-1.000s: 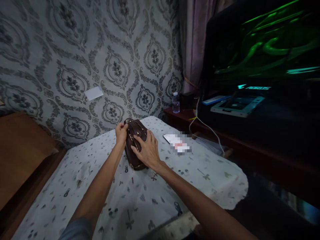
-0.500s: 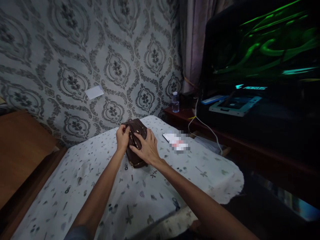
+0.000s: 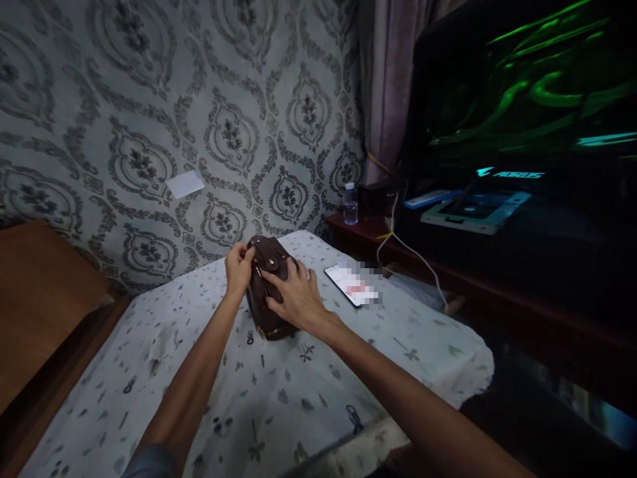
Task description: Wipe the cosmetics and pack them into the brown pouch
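A small dark brown handbag with gold zips and a gold snap stud lies on the bed. At its upper left edge, my left hand is closed in a pinch near the front zip; what exactly sits between the fingertips is hidden. My right hand lies over the bag's right side, gripping it with thumb and fingers spread across the front. The thumb and index finger rest near the zip line. Part of the bag's right side is covered by this hand.
Right of the bag lies a phone, its lit screen partly blurred out. The patterned bed sheet is beneath. A water bottle, a white cable and a dark screen occupy the right side. A wooden board stands left.
My left hand has shifted slightly left and up along the bag's edge. The gap at the front zip looks narrower. My right hand stays on the bag, and the view has moved slightly.
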The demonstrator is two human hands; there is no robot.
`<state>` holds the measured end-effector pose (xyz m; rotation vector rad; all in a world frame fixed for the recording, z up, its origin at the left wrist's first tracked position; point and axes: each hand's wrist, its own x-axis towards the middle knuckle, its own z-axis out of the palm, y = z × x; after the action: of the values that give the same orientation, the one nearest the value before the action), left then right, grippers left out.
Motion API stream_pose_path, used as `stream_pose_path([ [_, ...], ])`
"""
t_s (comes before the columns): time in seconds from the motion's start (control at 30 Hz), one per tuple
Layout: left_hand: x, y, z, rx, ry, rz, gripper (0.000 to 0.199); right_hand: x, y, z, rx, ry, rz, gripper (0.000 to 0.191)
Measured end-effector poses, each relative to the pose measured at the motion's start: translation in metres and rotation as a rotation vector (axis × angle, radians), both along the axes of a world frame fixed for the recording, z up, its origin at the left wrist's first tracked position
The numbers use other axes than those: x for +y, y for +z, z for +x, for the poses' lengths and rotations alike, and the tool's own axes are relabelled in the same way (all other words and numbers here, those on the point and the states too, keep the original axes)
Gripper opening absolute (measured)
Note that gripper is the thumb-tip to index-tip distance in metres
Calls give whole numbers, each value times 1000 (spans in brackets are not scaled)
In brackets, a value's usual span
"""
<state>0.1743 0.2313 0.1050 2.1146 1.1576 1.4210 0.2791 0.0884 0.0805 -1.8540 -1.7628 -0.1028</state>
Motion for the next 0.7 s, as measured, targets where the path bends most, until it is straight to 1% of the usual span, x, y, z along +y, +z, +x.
stream_pose_path([
  [0.1, -3, -2, 3, -35, -1, 4, 19, 2, 8, 4, -31, 20, -33, 57],
  [0.17, -7, -2, 5, -42, -10, 2, 18, 3, 8, 5, -26, 35, -48, 57],
  [0.33, -27, -7, 4, -34, -49, -3, 18, 3, -1, 4, 13, 61, -21, 60],
  [0.43, -41, -11, 0, -55, -89, 16, 19, 4, -9, 5, 73, 87, 9, 72],
  [0.5, -46, -12, -4, -50, -117, 19, 20, 6, -16, 7, 152, 112, 56, 80],
  [0.57, -46, -10, -8, -1, -145, 4, 21, 8, -26, 11, 261, 132, 145, 80],
  [0.63, -43, -4, -10, 96, -166, -9, 21, 10, -38, 13, 368, 131, 254, 72],
  [0.7, -38, 6, -9, 224, -143, 17, 18, 8, -50, 12, 433, 112, 356, 60],
])
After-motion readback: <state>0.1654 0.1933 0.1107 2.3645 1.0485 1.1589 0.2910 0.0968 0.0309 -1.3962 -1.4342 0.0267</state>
